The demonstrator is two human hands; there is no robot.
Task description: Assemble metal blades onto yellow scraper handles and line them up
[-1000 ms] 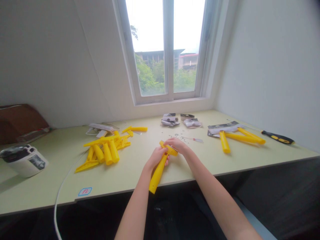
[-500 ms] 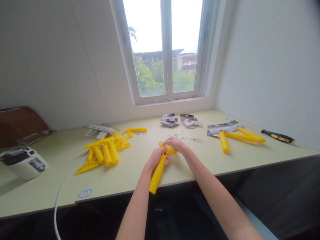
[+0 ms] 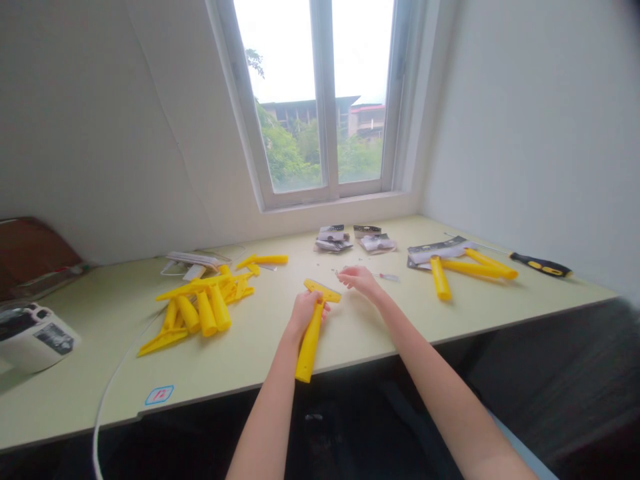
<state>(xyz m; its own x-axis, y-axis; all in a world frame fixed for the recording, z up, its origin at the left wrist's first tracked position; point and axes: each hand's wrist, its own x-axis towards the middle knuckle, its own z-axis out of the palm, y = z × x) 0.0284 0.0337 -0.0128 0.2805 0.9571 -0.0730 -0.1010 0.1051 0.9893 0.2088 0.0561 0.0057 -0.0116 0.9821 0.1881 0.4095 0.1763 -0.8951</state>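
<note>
The fingers of the left hand (image 3: 306, 311) close round the neck of a yellow scraper (image 3: 311, 343), its handle reaching the front edge of the pale green bench (image 3: 270, 347). Those of the right hand (image 3: 363, 280) are bent close together over mid-bench; whether they pinch anything, I cannot tell. Yellow parts (image 3: 206, 313) lie heaped toward the left end. Packets (image 3: 333, 241) sit along the back edge, under a window (image 3: 327, 120) in a white wall (image 3: 100, 133); a screwdriver (image 3: 543, 265) lies near the right end.
</note>
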